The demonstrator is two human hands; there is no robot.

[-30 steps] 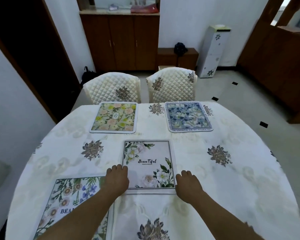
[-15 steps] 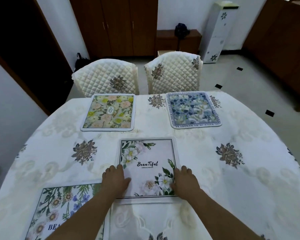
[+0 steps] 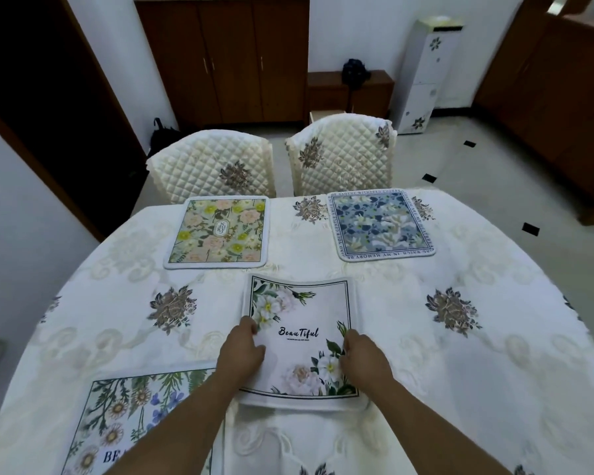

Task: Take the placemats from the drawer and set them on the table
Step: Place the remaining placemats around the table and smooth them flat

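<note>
**While Both Hands Grip One Mat, Four Lie on the Bench**

With its side edges pinched between the left hand (image 3: 242, 354) and right hand (image 3: 364, 359), the white "Beautiful" placemat (image 3: 300, 341) bows between them. Nearer left lies a daisy placemat (image 3: 131, 413); beyond, a peach-flowered placemat (image 3: 218, 233) and blue placemat (image 3: 381, 225), rounded squares on the embroidered bench (image 3: 460, 371). Two quilted chairs (image 3: 213, 166) stand behind.

White placemat (image 3: 302, 341) with pale blooms and black border; blue floral mat (image 3: 381, 225); yellow-pink floral mat (image 3: 218, 233); cream tabletop (image 3: 460, 371).
</note>
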